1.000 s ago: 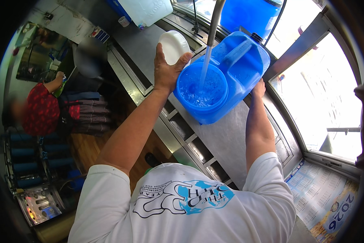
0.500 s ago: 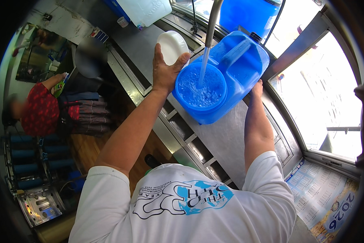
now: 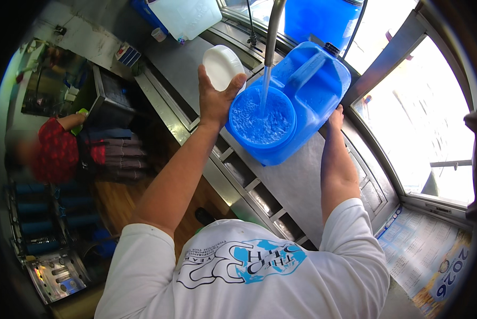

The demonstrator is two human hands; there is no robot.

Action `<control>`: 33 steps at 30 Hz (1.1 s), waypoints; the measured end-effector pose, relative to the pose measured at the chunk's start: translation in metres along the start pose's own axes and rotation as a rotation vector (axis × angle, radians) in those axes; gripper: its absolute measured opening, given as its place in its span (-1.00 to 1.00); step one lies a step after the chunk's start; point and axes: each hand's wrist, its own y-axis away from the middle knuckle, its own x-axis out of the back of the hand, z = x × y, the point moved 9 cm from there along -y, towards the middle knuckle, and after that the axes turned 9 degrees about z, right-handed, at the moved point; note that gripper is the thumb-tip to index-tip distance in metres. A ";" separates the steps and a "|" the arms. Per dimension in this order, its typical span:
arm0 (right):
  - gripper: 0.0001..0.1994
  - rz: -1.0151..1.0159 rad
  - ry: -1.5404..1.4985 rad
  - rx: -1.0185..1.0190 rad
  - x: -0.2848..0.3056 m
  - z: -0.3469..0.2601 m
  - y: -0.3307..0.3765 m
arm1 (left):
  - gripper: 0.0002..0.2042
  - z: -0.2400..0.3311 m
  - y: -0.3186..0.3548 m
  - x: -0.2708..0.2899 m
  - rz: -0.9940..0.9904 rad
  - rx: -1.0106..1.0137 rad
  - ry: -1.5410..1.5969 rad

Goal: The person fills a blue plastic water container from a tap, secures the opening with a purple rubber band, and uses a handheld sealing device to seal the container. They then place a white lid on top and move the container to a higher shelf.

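Note:
My left hand (image 3: pixel 215 106) grips a white round lid (image 3: pixel 222 67), thumb and fingers spread around its edge, beside the mouth of a blue water container (image 3: pixel 317 87). The container has a moulded handle and a small black cap (image 3: pixel 331 49). From a metal spout (image 3: pixel 273 37), water pours into its wide round opening, where the surface (image 3: pixel 262 118) is churning. My right hand (image 3: pixel 335 117) holds the container's right side; most of its fingers are hidden behind it.
The container rests on a steel counter (image 3: pixel 297 186) with slots along its left edge. A second blue container (image 3: pixel 323 21) and a pale translucent one (image 3: pixel 188 16) stand farther back. A window (image 3: pixel 414 111) is at right. At left, a person in a red top (image 3: pixel 58 149) stands by a dark cabinet.
Water keeps running, and the surface in the opening looks higher and fuller. My hands and the lid hold nearly the same place. The person at left has shifted slightly, with an arm toward the cabinet.

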 end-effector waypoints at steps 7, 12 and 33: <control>-0.26 -0.008 0.063 0.016 0.003 -0.005 0.005 | 0.14 -0.008 0.009 0.021 0.028 0.115 0.424; -0.24 -0.011 0.092 0.027 0.000 0.003 -0.002 | 0.04 -0.027 0.023 0.047 -0.145 0.149 0.528; -0.22 -0.057 0.026 0.054 -0.005 0.009 -0.006 | 0.00 -0.020 0.053 0.046 -0.376 0.206 0.622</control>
